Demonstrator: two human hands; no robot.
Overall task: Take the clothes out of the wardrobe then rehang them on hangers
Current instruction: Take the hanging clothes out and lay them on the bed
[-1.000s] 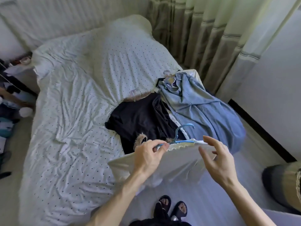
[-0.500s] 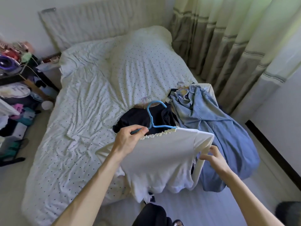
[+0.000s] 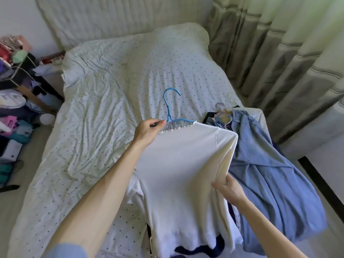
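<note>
A white top [image 3: 182, 164] with a scalloped neckline hangs on a blue hanger [image 3: 170, 107], held up over the bed. My left hand [image 3: 148, 131] pinches the hanger's left arm at the neckline. My right hand [image 3: 228, 189] grips the top's right sleeve lower down. A blue shirt [image 3: 270, 174] on a pale hanger lies on the bed's right corner. A dark garment [image 3: 201, 250] shows only below the white top's hem.
The bed [image 3: 96, 127] has a rumpled white dotted sheet. Striped curtains [image 3: 279, 53] hang at the right. A cluttered table and piled items [image 3: 16, 101] stand along the left. A dark skirting strip [image 3: 320, 185] runs along the floor at the right.
The white top has been lifted higher on the blue hanger and now hangs straight. My right hand moved down from the shoulder and took hold of the sleeve.
</note>
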